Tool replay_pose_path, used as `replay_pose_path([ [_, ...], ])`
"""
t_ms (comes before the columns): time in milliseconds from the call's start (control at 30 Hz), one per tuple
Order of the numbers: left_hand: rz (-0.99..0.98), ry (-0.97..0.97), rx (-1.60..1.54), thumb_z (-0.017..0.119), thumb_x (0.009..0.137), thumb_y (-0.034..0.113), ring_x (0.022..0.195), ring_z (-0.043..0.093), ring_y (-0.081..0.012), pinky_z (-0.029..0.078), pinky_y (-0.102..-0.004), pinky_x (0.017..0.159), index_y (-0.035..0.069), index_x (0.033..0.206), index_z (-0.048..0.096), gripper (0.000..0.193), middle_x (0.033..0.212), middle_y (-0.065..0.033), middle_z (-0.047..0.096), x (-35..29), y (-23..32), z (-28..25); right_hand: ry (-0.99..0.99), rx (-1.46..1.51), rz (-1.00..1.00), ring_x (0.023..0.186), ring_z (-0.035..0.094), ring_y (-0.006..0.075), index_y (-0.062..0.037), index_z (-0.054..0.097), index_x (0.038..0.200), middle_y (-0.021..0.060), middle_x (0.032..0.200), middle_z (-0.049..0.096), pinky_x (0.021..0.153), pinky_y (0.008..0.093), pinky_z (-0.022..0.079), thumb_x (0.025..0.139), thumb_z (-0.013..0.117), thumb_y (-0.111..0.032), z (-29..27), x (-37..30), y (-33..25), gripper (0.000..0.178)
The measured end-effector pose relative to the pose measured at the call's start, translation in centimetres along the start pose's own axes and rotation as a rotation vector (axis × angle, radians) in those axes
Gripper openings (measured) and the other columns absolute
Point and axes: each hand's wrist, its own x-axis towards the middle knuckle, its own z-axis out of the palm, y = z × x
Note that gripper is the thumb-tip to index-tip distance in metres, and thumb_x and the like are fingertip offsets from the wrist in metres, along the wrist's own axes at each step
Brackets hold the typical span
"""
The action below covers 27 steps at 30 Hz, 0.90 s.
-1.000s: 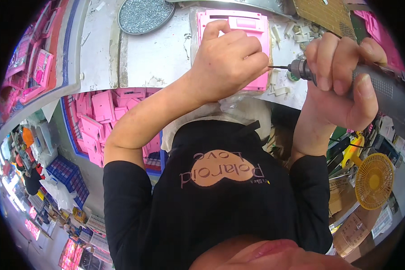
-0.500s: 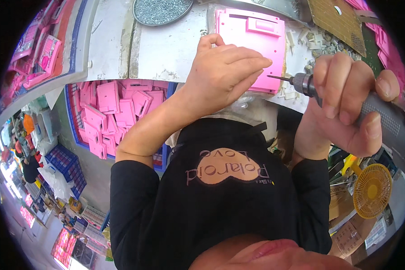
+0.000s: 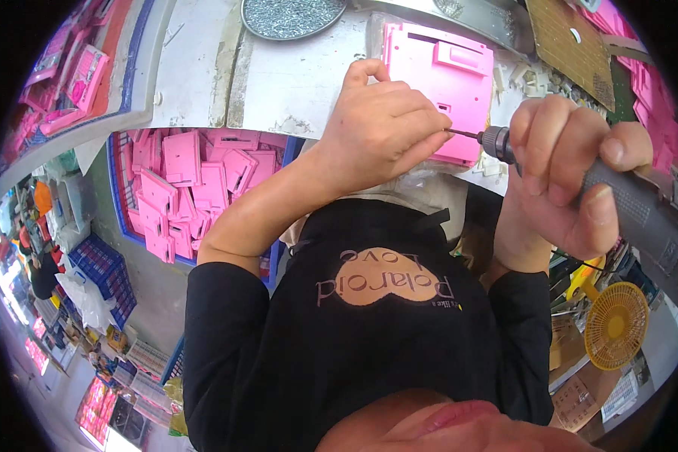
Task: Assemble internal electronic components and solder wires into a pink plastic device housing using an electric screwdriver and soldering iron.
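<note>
My right hand point(image 3: 572, 169) is wrapped round a grey electric screwdriver point(image 3: 633, 207), held nearly level. Its thin bit points left and its tip meets the fingertips of my left hand point(image 3: 392, 124). The left thumb and fingers are pinched together; whatever they hold is too small or hidden to make out. Beneath that hand lies a pink plastic panel point(image 3: 463, 94) with a raised rectangular block and small holes, on a bag of clear plastic at the bench's near edge. The left hand covers part of the panel's left side.
A round dish point(image 3: 290, 15) of small metal screws stands at the back. White plastic pieces point(image 3: 521, 79) lie right of the panel, near a brown board point(image 3: 569, 45). Below the bench on the left, a blue crate point(image 3: 120, 203) holds several pink panels. A yellow fan point(image 3: 618, 324) stands lower right.
The screwdriver's bit has moved left, and its tip now meets my left fingertips. Those fingers have drawn into a tighter pinch. The whole view has shifted slightly.
</note>
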Motion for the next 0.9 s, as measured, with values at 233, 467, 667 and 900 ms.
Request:
replay_pose_path([
  [233, 0.010, -0.068, 0.144, 0.084, 0.077, 0.021, 0.080, 0.065, -0.0184, 0.040, -0.0406, 0.089, 0.015, 0.091, 0.074, 0.019, 0.086, -0.0002, 0.071, 0.4, -2.0, -1.7, 0.063, -0.042, 0.019, 0.061, 0.049, 0.0144, -0.0101, 0.052, 0.125, -0.0015, 0.066, 0.047, 0.063, 0.0339, 0.041, 0.094, 0.058, -0.022, 1.3, -0.1, 0.9, 0.033],
  [467, -0.457, -0.045, 0.587, 0.067, 0.085, 0.020, 0.096, 0.062, -0.0382, 0.043, -0.0537, 0.087, 0.005, 0.084, 0.072, 0.016, 0.096, -0.0164, 0.067, 2.1, -13.4, -6.6, 0.115, -0.026, 0.021, 0.062, 0.049, 0.0164, -0.0075, 0.052, 0.128, 0.0012, 0.068, 0.048, 0.065, 0.0345, 0.042, 0.093, 0.056, -0.017, -2.2, -1.6, 1.2, 0.036],
  [667, -0.438, 0.034, 0.727, 0.060, 0.091, 0.020, 0.094, 0.062, -0.0391, 0.042, -0.0546, 0.086, 0.005, 0.093, 0.069, 0.018, 0.095, -0.0172, 0.066, 1.2, -17.1, -6.2, 0.281, -0.113, 0.047, 0.058, 0.049, 0.0168, -0.0063, 0.050, 0.123, 0.0026, 0.066, 0.050, 0.062, 0.0352, 0.043, 0.093, 0.060, -0.017, -1.1, -5.2, -0.7, 0.034],
  [900, -0.278, 0.107, 0.675, 0.061, 0.092, 0.019, 0.083, 0.066, -0.0403, 0.049, -0.0491, 0.077, 0.001, 0.097, 0.069, 0.021, 0.087, -0.0198, 0.069, 3.0, -17.9, -7.0, 0.371, -0.102, 0.119, 0.060, 0.050, 0.0169, -0.0060, 0.048, 0.114, 0.0035, 0.066, 0.051, 0.059, 0.0332, 0.044, 0.092, 0.067, -0.014, 0.0, -8.6, -1.4, 0.030],
])
